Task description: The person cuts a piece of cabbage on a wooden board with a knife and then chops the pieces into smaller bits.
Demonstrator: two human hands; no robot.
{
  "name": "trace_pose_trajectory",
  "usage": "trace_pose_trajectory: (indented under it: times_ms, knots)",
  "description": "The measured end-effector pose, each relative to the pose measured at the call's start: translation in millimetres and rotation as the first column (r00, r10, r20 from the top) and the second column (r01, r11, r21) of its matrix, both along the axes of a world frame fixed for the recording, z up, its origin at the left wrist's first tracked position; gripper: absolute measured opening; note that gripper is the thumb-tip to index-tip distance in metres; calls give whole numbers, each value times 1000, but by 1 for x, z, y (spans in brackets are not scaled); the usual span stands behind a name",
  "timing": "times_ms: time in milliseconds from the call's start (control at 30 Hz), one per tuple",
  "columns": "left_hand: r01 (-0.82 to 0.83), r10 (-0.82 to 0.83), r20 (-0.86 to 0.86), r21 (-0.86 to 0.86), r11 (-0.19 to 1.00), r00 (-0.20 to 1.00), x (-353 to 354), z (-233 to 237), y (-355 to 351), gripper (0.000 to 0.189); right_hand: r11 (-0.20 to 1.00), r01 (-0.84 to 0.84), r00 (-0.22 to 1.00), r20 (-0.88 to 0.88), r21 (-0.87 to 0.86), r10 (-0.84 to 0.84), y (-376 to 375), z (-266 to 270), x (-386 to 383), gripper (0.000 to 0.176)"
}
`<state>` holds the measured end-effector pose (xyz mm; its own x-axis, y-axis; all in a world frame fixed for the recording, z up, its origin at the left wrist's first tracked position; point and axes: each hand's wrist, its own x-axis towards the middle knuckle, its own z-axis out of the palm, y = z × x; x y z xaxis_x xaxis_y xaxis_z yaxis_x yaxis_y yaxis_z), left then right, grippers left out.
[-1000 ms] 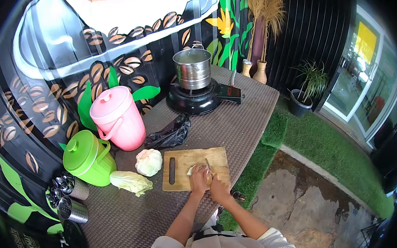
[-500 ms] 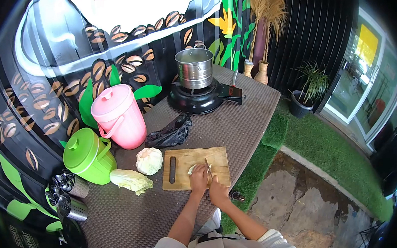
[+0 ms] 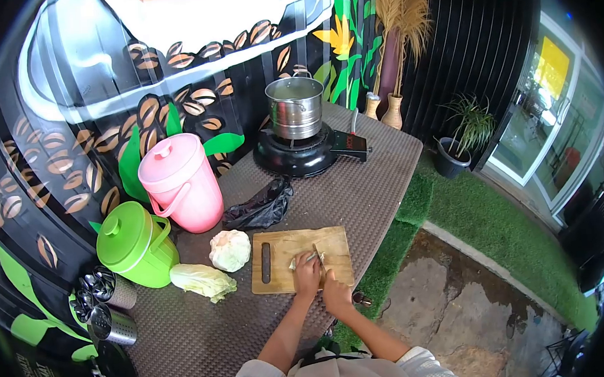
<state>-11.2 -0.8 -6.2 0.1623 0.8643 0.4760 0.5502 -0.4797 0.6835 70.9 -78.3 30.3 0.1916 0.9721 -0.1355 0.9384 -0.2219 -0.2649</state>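
On the wooden cutting board point(image 3: 284, 242) my left hand point(image 3: 307, 275) presses down with bent fingers on a small pale vegetable piece point(image 3: 293, 263), mostly hidden under them. My right hand point(image 3: 337, 297) is closed round the handle of a knife point(image 3: 317, 252). Its blade points away from me and stands close beside my left fingertips. Small pale bits lie near the blade, too small to name. Left of the board sit a round pale cabbage point(image 3: 230, 250) and an elongated napa cabbage point(image 3: 202, 281).
A crumpled black plastic bag point(image 3: 261, 203) lies behind the board. Farther back a steel pot point(image 3: 295, 109) stands on a black portable stove point(image 3: 293, 154). Pink point(image 3: 184, 189) and green lidded buckets point(image 3: 136, 243) and steel utensil holders point(image 3: 113, 326) line the left. The table edge point(image 3: 388, 233) runs close right.
The view has shifted slightly. Both hands stay at the same place on the board, with the knife still beside my left fingers; little else differs.
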Motion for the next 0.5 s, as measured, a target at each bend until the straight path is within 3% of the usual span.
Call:
trace_pose_trajectory:
  times_ms: [67, 100, 167, 267, 367, 433, 500]
  knots:
    - [12, -11, 34, -12, 1000, 999, -1, 4, -2, 21, 996, 63, 998, -6, 65, -63, 3, -14, -5, 37]
    - [13, -13, 38, -17, 1000, 999, -1, 4, -1, 21, 997, 7, 1000, 29, 77, -9, 5, -6, -4, 38]
    - [-12, 9, -36, -69, 998, 999, 0, -1, -1, 21, 999, 10, 1000, -6, 45, -10, 13, 8, 4, 39]
    - [-11, 11, -17, -33, 999, 1000, -1, -7, 1, 20, 998, -57, 998, -12, -10, 57, 16, 16, 16, 39]
    - [-19, 19, 20, -39, 999, 1000, -1, -2, -1, 20, 999, -50, 999, 7, 18, 49, 3, 5, 11, 38]
    - [-22, 23, 29, -29, 999, 999, -1, 1, -3, 20, 998, 53, 998, -36, 26, -52, -4, -3, 1, 33]
    - [-28, 29, 32, -12, 1000, 999, -1, 2, 1, 19, 998, 24, 999, -22, 53, -23, 4, -5, 5, 30]
